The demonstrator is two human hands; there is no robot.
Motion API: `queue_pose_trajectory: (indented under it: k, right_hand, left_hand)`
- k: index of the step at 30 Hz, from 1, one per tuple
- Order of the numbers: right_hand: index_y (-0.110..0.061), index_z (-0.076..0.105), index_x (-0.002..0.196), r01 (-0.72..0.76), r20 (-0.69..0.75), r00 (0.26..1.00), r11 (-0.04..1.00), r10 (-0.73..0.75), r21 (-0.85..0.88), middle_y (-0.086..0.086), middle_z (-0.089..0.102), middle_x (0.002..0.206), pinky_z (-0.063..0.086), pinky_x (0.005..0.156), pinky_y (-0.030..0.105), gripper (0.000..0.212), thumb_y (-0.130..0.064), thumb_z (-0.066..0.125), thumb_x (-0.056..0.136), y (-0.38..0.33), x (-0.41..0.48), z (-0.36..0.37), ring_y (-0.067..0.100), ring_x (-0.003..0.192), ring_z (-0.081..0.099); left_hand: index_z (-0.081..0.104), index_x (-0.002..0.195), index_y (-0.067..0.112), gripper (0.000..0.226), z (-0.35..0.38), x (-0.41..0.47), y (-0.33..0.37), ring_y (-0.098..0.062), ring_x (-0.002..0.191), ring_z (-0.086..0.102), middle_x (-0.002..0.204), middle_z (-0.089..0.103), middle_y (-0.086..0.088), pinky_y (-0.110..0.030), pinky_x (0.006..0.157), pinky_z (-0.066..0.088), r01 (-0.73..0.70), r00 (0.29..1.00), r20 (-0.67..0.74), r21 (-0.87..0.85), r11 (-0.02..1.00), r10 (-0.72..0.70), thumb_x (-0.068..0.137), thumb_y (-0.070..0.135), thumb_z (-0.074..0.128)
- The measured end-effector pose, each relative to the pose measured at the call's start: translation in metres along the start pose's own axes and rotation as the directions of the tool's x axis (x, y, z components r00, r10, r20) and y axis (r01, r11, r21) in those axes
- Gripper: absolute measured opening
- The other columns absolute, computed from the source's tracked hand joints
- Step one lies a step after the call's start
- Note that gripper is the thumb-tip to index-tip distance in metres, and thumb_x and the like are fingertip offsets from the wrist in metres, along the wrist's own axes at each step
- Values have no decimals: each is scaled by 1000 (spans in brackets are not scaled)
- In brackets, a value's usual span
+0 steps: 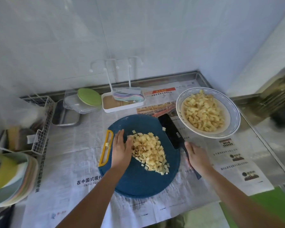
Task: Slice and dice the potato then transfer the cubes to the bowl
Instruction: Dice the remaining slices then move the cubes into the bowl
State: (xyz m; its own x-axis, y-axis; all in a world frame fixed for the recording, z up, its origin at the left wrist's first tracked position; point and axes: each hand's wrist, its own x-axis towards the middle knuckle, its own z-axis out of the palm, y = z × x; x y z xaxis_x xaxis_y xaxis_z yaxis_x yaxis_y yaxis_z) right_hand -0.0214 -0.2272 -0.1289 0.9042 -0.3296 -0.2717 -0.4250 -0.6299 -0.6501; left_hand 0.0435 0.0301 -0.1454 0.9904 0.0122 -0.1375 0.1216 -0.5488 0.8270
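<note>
A pile of pale yellow potato cubes (150,152) lies on the round blue cutting board (138,183). My left hand (122,149) rests flat against the pile's left side, fingers straight. My right hand (197,157) grips the handle of a black cleaver (170,131), whose blade lies flat on the board's right edge with one cube on it. The white bowl (235,127) with a blue rim stands to the right, well filled with potato cubes (204,111).
Newspaper (69,155) covers the steel counter. A white tray (109,109) with a rack, a clear box with a green lid (89,97), a steel pan (64,117) and a wire basket (43,129) stand behind. Stacked plates (8,180) sit at left.
</note>
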Motion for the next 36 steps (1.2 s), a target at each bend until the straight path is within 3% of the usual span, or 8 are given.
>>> queue_pose_trajectory:
  k: [4, 7, 10, 15, 18, 22, 29, 36]
  right_hand:
    - [-20, 44, 68, -6, -10, 1000, 956, 4, -292, -5, 48, 55, 32, 46, 18, 50, -38, 15, 105, -18, 4, 13, 10, 50, 51]
    - [-18, 50, 74, 81, 80, 995, 924, -55, -375, 0, 56, 63, 49, 55, 27, 54, -41, 13, 104, -28, 4, 24, 15, 59, 59]
    - [-13, 57, 87, 163, 130, 984, 900, -120, -403, 2, 60, 69, 50, 59, 29, 54, -40, 14, 105, -38, 3, 30, 19, 64, 62]
    - [-13, 53, 92, 235, 203, 964, 902, -169, -363, -1, 55, 67, 47, 58, 30, 48, -43, 18, 104, -48, -8, 41, 20, 65, 61]
    - [-14, 50, 99, 277, 197, 957, 879, -214, -388, -8, 44, 63, 31, 47, 24, 44, -44, 19, 104, -52, -17, 42, 17, 61, 51]
    - [-13, 50, 101, 310, 234, 943, 880, -237, -359, -8, 43, 67, 33, 57, 28, 43, -43, 19, 104, -64, -30, 44, 16, 65, 48]
    - [-19, 38, 89, 281, 234, 947, 922, -220, -268, -8, 44, 68, 31, 58, 28, 33, -43, 21, 104, -74, -43, 41, 15, 66, 47]
    - [-21, 38, 75, 257, 145, 959, 963, -243, -81, -6, 42, 61, 30, 51, 25, 37, -41, 25, 103, -79, -46, 14, 9, 53, 40]
  left_hand:
    - [20, 152, 23, 56, 18, -9, 7, -11, 146, 10, 158, 17, 1, -29, 115, 11, 40, 999, -32, -75, 996, -43, 101, 40, 35]
    - [21, 152, 23, 55, 31, -9, 19, -10, 145, 10, 158, 19, 2, -32, 117, 12, 69, 995, -57, -129, 989, -76, 101, 39, 36]
    - [25, 151, 25, 54, 42, -7, 28, -9, 144, 12, 156, 24, 4, -35, 119, 12, 70, 993, -82, -145, 987, -82, 101, 41, 37]
    - [31, 147, 34, 53, 47, -6, 37, -11, 142, 19, 153, 28, 6, -41, 118, 18, 108, 979, -147, -214, 971, -141, 97, 46, 44]
    - [35, 144, 37, 56, 50, -5, 37, -13, 139, 25, 149, 33, 9, -43, 115, 24, 85, 981, -157, -180, 980, -114, 92, 52, 51]
    - [42, 139, 34, 60, 53, -2, 40, -13, 132, 33, 142, 38, 8, -37, 110, 32, 72, 975, -192, -192, 979, -109, 85, 52, 62]
    - [57, 104, 26, 14, 54, -6, 56, -15, 109, 48, 113, 48, 8, -39, 96, 43, 37, 928, -345, -291, 956, -141, 91, 24, 59]
    - [57, 96, 23, 5, 52, 2, 94, -9, 105, 45, 103, 46, 15, -32, 90, 41, -64, 937, -350, -194, 979, -8, 91, 21, 56]
